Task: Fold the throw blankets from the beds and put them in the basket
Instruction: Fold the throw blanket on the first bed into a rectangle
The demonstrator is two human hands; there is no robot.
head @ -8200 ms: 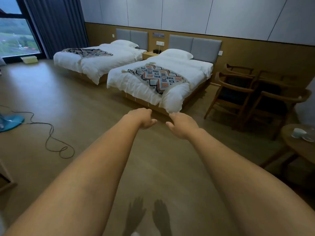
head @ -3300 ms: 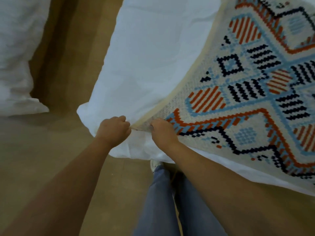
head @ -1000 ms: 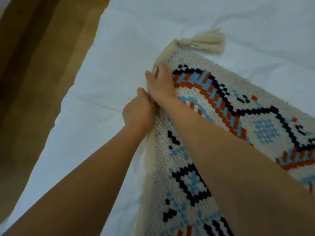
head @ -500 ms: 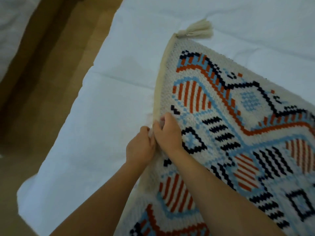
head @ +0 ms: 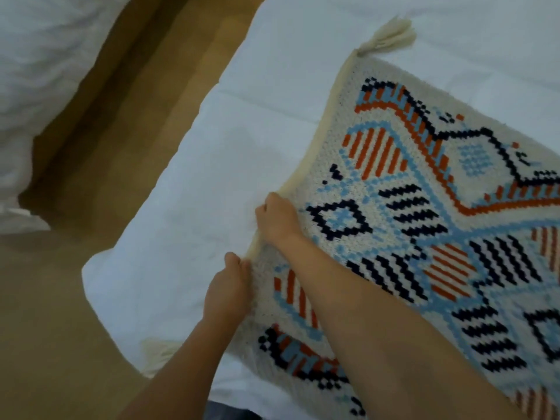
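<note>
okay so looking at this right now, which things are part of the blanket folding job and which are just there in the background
Part of the job:
- patterned throw blanket, lying on the bed
- left hand and right hand, both gripping its cream side edge
- corner tassel

Just there:
- white bedding under the blanket
- second bed to the left
- wooden floor

No basket is in view.

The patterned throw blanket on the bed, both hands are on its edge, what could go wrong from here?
1. The left hand and right hand pinch the throw blanket close together along one cream edge, so the fold may come out uneven.
2. The white bed cover lies right under that edge and could get pulled up too.
</note>
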